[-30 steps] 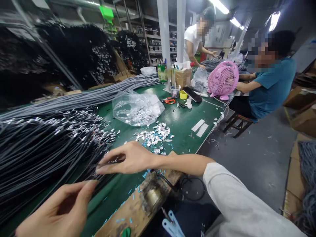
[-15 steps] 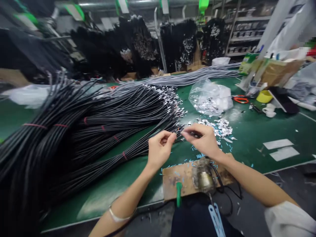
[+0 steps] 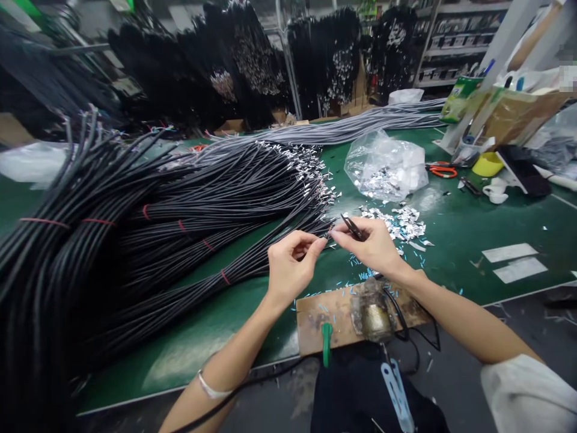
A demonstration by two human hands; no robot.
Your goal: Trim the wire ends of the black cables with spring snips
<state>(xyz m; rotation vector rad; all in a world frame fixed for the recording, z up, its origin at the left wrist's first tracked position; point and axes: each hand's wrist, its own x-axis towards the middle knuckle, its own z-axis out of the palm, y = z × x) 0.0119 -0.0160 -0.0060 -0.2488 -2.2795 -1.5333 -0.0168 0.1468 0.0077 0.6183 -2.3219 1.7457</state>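
My left hand (image 3: 294, 264) is closed in a pinch on the end of a black cable (image 3: 325, 236) in front of the cable bundles. Close against it, my right hand (image 3: 367, 243) has thumb and forefinger at the same cable end, where thin wires show faintly. Dark tweezers (image 3: 354, 227) lie in the right hand, their tips pointing up and left. Beside the left hand, a tied bundle of black cables (image 3: 252, 264) stretches to the left. Whether the right fingertips also grip a wire is too small to tell.
Below the hands, a wooden board (image 3: 311, 331) carries a metal pot-like device (image 3: 376, 316) and a green clamp (image 3: 326, 343). White scraps (image 3: 399, 224) and blue bits litter the green table (image 3: 451, 240). Further back are a plastic bag (image 3: 387, 165), orange-handled scissors (image 3: 442, 170) and grey cables (image 3: 351, 129).
The view has tilted down slightly. My hands have come together at the cable end, and the tweezers in my right hand now point up and show more clearly.
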